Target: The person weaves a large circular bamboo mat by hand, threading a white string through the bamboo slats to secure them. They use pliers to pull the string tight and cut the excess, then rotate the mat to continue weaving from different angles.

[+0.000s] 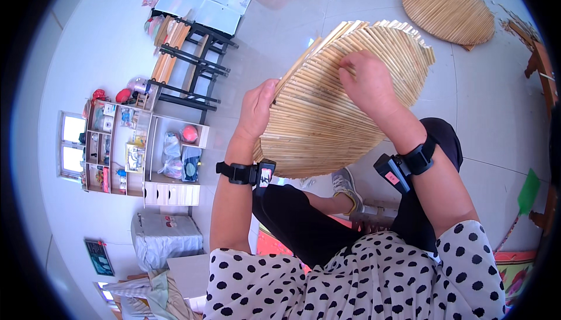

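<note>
A large rounded mat of straw-coloured stalks (327,127), laid side by side, is held up tilted in front of my knees. Its far edge is uneven, with stalk ends sticking out. My left hand (257,109) is closed on the mat's left edge, beside a strip of stalks that runs along that side. Over the upper middle of the mat is my right hand (365,77), its thumb and fingers bent together in a pinch close to the surface. Whatever those fingers hold, if anything, is too small to make out. Both wrists wear black straps with small devices.
A finished-looking round stalk mat (449,10) lies on the tiled floor at the far right, near loose stalk scraps (514,25) and a wooden piece of furniture (540,68). A green fly swatter (528,191) stands at right. Folded black-framed tables (198,57) and shelves (125,139) line the left.
</note>
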Action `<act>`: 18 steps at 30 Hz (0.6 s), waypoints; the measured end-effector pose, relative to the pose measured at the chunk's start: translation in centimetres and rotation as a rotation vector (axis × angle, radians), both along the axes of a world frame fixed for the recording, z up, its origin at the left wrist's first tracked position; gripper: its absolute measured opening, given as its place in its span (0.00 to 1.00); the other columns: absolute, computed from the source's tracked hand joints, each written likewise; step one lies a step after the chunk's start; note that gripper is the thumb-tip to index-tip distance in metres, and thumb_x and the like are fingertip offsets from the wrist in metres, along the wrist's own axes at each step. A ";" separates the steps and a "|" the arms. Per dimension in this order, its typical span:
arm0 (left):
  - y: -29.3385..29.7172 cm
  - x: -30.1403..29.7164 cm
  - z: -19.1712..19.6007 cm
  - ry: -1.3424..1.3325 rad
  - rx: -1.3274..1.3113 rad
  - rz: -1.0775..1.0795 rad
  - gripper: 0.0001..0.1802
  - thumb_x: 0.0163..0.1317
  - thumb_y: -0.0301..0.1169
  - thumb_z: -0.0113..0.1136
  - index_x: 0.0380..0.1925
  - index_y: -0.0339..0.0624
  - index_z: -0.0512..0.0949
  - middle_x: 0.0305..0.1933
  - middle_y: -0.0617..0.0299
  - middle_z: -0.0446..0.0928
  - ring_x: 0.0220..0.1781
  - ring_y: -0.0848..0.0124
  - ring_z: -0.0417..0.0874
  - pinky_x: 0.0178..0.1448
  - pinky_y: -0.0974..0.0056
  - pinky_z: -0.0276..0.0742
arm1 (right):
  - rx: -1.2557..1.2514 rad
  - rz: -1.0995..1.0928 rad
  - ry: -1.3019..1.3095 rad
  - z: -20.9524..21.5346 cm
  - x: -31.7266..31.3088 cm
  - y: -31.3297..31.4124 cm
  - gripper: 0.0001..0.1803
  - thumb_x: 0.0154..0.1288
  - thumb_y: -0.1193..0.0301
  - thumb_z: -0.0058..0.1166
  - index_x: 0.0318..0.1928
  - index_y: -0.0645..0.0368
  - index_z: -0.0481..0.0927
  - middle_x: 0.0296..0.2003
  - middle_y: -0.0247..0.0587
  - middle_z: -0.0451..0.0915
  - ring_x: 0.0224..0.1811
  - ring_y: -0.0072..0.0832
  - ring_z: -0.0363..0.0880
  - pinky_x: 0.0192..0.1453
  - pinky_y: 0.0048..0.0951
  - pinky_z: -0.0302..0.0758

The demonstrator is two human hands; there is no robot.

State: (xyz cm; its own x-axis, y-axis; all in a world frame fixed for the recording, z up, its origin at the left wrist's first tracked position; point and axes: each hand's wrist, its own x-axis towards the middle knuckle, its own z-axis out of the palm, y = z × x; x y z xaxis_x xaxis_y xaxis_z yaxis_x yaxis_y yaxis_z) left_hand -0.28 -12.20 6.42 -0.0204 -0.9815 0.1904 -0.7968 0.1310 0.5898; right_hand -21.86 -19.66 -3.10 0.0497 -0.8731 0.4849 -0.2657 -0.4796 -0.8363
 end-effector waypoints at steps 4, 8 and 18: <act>0.0 0.0 0.1 -0.016 0.018 0.022 0.28 0.74 0.45 0.39 0.44 0.30 0.79 0.37 0.52 0.81 0.40 0.68 0.79 0.50 0.65 0.71 | 0.012 0.008 0.004 0.0 0.0 0.0 0.06 0.55 0.74 0.58 0.32 0.64 0.82 0.34 0.51 0.80 0.39 0.46 0.79 0.46 0.41 0.78; 0.1 -0.3 0.3 -0.022 0.027 0.028 0.29 0.73 0.46 0.38 0.43 0.29 0.79 0.37 0.52 0.81 0.40 0.67 0.79 0.50 0.64 0.72 | 0.020 0.016 0.024 0.2 -0.1 0.0 0.07 0.56 0.74 0.58 0.34 0.63 0.82 0.34 0.50 0.80 0.39 0.45 0.79 0.45 0.40 0.77; 0.1 0.3 0.1 -0.042 0.103 0.039 0.17 0.68 0.38 0.55 0.40 0.32 0.80 0.28 0.64 0.77 0.31 0.78 0.73 0.38 0.71 0.70 | -0.012 -0.017 -0.132 0.4 0.2 -0.2 0.05 0.56 0.75 0.57 0.33 0.63 0.82 0.32 0.50 0.80 0.34 0.45 0.80 0.40 0.40 0.77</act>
State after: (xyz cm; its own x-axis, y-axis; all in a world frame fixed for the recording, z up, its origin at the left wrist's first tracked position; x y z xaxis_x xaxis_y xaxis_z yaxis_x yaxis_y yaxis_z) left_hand -0.01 -12.10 6.56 0.0120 -0.9960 0.0884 -0.8243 0.0401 0.5648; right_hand -21.64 -19.88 -2.66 -0.0301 -0.8674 0.4968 -0.1622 -0.4862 -0.8587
